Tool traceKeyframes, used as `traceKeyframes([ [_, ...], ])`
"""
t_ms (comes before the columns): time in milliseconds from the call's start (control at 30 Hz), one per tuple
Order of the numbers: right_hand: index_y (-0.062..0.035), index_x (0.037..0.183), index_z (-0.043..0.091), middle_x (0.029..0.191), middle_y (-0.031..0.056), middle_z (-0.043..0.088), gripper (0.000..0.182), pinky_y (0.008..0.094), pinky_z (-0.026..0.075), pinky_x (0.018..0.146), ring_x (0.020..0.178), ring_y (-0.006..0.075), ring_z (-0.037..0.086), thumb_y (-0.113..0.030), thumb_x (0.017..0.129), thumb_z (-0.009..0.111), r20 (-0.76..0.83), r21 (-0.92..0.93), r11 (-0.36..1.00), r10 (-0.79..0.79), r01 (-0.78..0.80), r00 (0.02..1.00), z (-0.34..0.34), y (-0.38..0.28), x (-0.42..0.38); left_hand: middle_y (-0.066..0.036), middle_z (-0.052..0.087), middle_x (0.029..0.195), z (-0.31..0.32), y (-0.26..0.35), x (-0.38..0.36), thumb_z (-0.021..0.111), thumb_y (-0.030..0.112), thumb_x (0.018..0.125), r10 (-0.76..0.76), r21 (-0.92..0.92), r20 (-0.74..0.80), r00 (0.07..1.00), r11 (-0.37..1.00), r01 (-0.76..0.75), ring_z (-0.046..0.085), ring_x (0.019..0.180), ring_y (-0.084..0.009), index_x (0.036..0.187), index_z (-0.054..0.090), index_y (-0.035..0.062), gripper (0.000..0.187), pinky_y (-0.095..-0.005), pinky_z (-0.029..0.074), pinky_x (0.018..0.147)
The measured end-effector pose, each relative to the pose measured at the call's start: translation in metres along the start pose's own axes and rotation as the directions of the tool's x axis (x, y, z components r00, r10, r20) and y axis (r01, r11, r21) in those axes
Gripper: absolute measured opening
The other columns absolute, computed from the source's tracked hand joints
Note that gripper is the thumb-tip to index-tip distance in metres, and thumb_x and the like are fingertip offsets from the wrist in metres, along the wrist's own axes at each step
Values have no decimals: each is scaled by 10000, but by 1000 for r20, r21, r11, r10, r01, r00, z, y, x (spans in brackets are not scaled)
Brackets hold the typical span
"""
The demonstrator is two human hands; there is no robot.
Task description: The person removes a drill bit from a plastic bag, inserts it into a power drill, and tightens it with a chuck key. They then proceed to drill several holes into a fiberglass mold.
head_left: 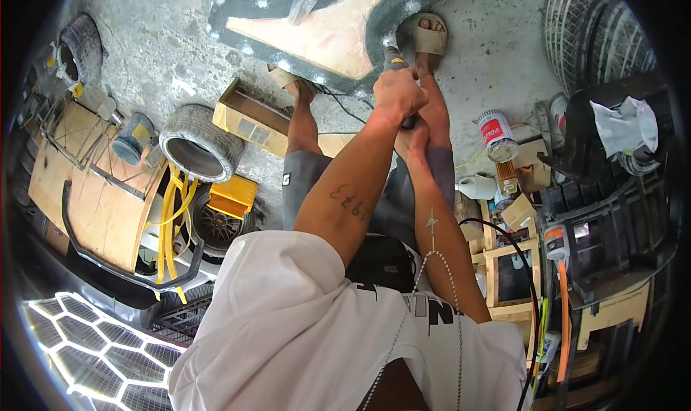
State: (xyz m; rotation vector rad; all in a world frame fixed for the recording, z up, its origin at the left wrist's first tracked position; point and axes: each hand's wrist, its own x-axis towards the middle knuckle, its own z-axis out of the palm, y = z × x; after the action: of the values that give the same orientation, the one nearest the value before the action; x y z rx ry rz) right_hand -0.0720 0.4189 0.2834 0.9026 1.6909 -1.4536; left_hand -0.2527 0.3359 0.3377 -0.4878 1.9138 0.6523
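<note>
Power tool (394, 60), dark with a yellow band, held in both hands over the lap side of a shaped panel (317, 33). Left hand (399, 93) wrapped narrow around the tool's body, knuckles up; right hand (413, 139) closed at its rear end, nearer the torso. Front end of the tool pointing away from the body, beyond the left hand, at the panel's near edge (whether touching or just above, impossible to tell). Panel dark grey around a peach-coloured centre, with pale spots along the border, over the concrete floor (155, 58) between and beyond the sandalled feet (430, 35). Left of the legs, an open cardboard box (250, 121), with a tyre (196, 143) just beside, then a grey bucket (132, 139) farther out. Nearer the body on that side, yellow straps (168, 227) beside a spoked wheel (216, 227). Right of the legs, a can with a red label (497, 134).
</note>
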Motion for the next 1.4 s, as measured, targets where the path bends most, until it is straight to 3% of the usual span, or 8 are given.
traceKeyframes([
  [433,-47,1075,644,936,93,715,305,370,519,796,897,238,696,-294,911,719,22,-464,884,-40,45,999,-3,-49,-7,-157,759,1047,-4,6,7,685,282,733,24,29,-8,1000,999,-23,725,1008,-327,1111,778,159,408,-413,569,909],
  [567,-48,1074,648,938,104,721,299,373,522,783,902,259,707,-285,908,722,142,185,981,32,-58,989,-4,-23,12,-156,758,1058,-6,8,9,688,289,734,22,45,6,1000,999,-22,724,1017,-328,1114,779,159,412,-410,569,917],
  [633,-46,1072,650,936,102,724,292,375,525,781,900,269,712,-273,905,726,35,-458,885,-72,80,997,-6,-33,-4,-155,757,1063,-6,9,9,689,291,734,26,47,3,1000,999,-26,723,1020,-329,1116,779,159,414,-408,568,922],
  [833,-106,1099,639,1047,72,707,137,326,513,845,978,177,660,-131,967,617,107,-554,810,-163,195,981,-9,-8,8,-156,757,1062,-2,6,10,687,290,733,35,46,-5,999,998,-34,723,1020,-327,1119,777,156,418,-404,568,923],
  [900,-76,1061,653,987,86,722,233,358,523,801,924,232,696,-232,900,715,185,389,917,19,-91,983,-16,-7,27,-151,758,1061,-2,6,12,692,297,732,43,60,2,999,997,-43,724,1017,-325,1119,776,157,420,-404,567,924],
  [967,-61,1042,662,961,90,729,296,375,529,784,897,258,713,-279,868,762,165,433,889,84,-149,983,-13,-19,17,-144,759,1062,1,3,9,694,302,733,36,63,8,999,997,-37,724,1018,-322,1118,775,158,419,-405,566,925],
  [1033,-60,1043,665,967,86,726,288,379,529,792,897,254,711,-272,871,756,-22,-424,905,-40,26,999,-1,-38,-6,-138,760,1064,2,2,11,694,305,736,31,52,-8,999,998,-30,722,1024,-317,1118,774,159,417,-406,565,926],
  [1400,-33,1099,686,992,194,747,409,476,548,853,1001,365,718,-308,811,780,-85,-202,976,70,-86,994,8,-39,7,-173,738,1118,-6,-24,32,720,336,753,113,36,-17,993,993,-112,700,1063,-348,1093,761,111,409,-433,543,964],
])
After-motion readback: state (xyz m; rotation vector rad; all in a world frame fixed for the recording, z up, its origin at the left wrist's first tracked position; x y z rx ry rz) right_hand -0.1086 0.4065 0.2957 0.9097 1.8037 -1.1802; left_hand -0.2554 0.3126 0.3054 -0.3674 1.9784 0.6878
